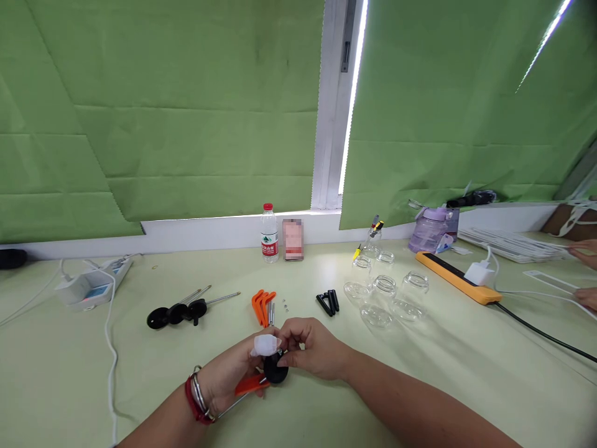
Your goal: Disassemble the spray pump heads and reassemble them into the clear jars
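Observation:
My left hand (231,373) is closed around a black round part (275,368) with a long thin metal rod (236,404). An orange crank-shaped handle (250,384) lies across the same palm. A white wrapping (265,345) covers what looks like my left thumb. Fingers of my right hand (312,348) pinch together at the upper edge of the black part, the thumb against it; whatever sits between the fingertips is hidden. Just beyond my hands are more orange handles (262,307), short metal tubes (271,313) and tiny metal nuts (286,305).
Several black parts with rods (177,312) lie left; black grips (329,303) and glass jars (383,302) stand right of centre. Behind are a water bottle (269,235) and a phone (293,239). An orange power strip (459,278) and another person's hand (585,252) are at right.

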`<state>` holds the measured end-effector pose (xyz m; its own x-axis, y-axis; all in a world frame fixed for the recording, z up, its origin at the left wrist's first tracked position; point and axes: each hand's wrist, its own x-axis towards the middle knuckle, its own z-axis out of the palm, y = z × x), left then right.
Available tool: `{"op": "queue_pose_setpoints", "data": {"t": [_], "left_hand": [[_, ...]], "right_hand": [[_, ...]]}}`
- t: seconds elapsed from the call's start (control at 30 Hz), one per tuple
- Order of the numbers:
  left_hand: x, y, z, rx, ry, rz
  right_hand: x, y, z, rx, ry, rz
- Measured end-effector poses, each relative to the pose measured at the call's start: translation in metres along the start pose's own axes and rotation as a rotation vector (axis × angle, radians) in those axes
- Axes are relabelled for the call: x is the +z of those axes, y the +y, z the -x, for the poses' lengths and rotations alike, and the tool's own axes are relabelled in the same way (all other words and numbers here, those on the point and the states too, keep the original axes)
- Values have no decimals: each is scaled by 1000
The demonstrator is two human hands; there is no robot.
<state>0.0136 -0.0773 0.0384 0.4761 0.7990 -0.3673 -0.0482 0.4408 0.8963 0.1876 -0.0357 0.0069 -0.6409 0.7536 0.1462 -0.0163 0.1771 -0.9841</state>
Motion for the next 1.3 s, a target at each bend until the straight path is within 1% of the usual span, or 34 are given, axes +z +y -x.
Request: {"op": "queue_pose_setpoints", "data": {"t": [0.3,0.8,1.2,1.3], "left_hand": [[1,2,-1,-6,11,7],[-1,0,-1,-1,11,12],[-2,0,-1,6,16,33],[-3,-2,-1,1,21,33]], "right_hand": [[0,1,-1,16,6,-4],[0,2,-1,16,-19,-63],[1,8,-2,-25,-49,-121],[1,8,-2,-6,-54,-127]]}}
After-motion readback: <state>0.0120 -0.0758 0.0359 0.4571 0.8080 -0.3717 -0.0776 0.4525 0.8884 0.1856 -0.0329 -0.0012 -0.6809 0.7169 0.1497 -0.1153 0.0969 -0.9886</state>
